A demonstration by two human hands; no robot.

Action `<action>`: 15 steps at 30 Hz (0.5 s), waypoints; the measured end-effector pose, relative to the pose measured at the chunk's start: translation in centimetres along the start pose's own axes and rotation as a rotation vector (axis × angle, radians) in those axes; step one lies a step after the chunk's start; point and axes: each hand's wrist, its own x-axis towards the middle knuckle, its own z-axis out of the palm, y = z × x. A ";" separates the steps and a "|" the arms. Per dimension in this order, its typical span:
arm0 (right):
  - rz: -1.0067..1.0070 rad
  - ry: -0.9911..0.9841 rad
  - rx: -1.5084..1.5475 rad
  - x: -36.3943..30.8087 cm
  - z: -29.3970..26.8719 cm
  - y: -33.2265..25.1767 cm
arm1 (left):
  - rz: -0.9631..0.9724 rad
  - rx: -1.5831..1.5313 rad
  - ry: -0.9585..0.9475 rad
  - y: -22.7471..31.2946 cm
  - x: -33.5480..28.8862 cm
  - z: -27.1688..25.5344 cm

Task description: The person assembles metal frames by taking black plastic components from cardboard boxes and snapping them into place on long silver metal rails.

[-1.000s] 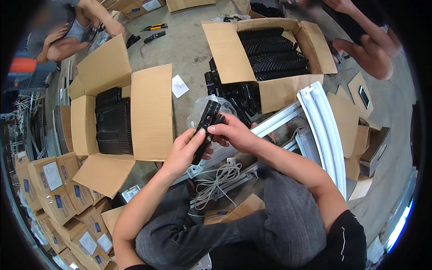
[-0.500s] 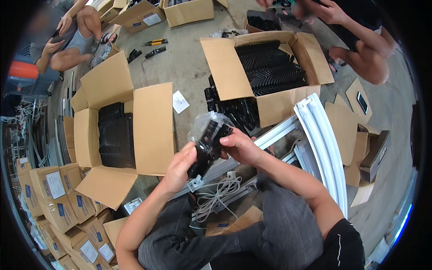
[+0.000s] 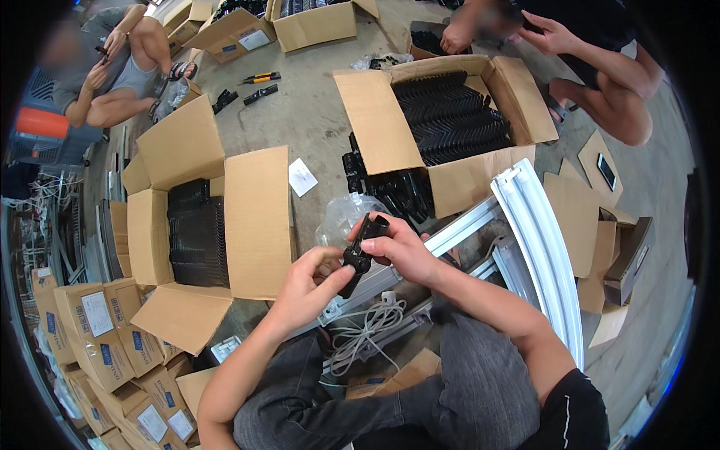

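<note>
Both my hands hold a black jointed plastic part (image 3: 358, 259) above my lap. My left hand (image 3: 307, 281) has its thumb and fingers on the lower part of it. My right hand (image 3: 397, 250) grips its upper end, thumb on the near face. The part is tilted, and my fingers cover some of it. Just beyond my hands lies a clear plastic bag (image 3: 346, 214). An open carton (image 3: 259, 217) with rows of black parts (image 3: 196, 240) stands to the left. Another open carton (image 3: 480, 176), also full of black parts, is ahead on the right, with loose black pieces (image 3: 397, 191) beside it.
White metal rails (image 3: 536, 240) lie at my right, reaching under my legs. A bundled white cable (image 3: 367, 330) is between my knees. Sealed cartons (image 3: 97, 330) are stacked at the left. Two people crouch across from me. A phone (image 3: 606, 172) rests on cardboard at right.
The black part has turned more upright in my hands, and my left fingers have shifted along it. The person at the far right has lowered one hand toward a box.
</note>
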 end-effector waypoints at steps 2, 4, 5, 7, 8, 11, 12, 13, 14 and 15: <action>0.052 0.050 -0.052 0.0 -0.3 0.0 | 0.069 0.006 -0.083 -0.3 0.0 -0.1; 0.044 0.037 -0.053 0.0 -0.1 0.2 | -0.028 -0.065 -0.118 -0.2 0.0 0.0; 0.032 0.019 -0.056 0.1 0.0 0.4 | -0.122 -0.134 -0.150 -0.2 0.0 0.0; -0.003 -0.015 -0.079 0.1 -0.1 0.7 | -0.153 -0.138 -0.168 -0.5 -0.2 -0.4; 0.031 -0.048 -0.112 0.0 0.0 0.1 | -0.181 -0.139 -0.188 -0.6 -0.2 -0.6; 0.053 -0.101 -0.146 0.0 -0.2 -0.1 | -0.190 -0.198 -0.205 -0.4 -0.3 -0.8; 0.037 -0.123 -0.151 0.0 -0.3 0.0 | -0.195 -0.200 -0.207 -0.6 -0.2 -0.9; 0.040 -0.123 -0.146 0.0 -0.3 -0.1 | -0.203 -0.234 -0.225 -0.9 -0.2 -1.0; 0.048 -0.127 -0.149 0.0 -0.1 -0.2 | -0.211 -0.267 -0.243 -1.2 -0.2 -1.0; 0.056 -0.131 -0.152 0.0 -0.1 -0.2 | -0.216 -0.269 -0.243 -1.3 -0.2 -1.1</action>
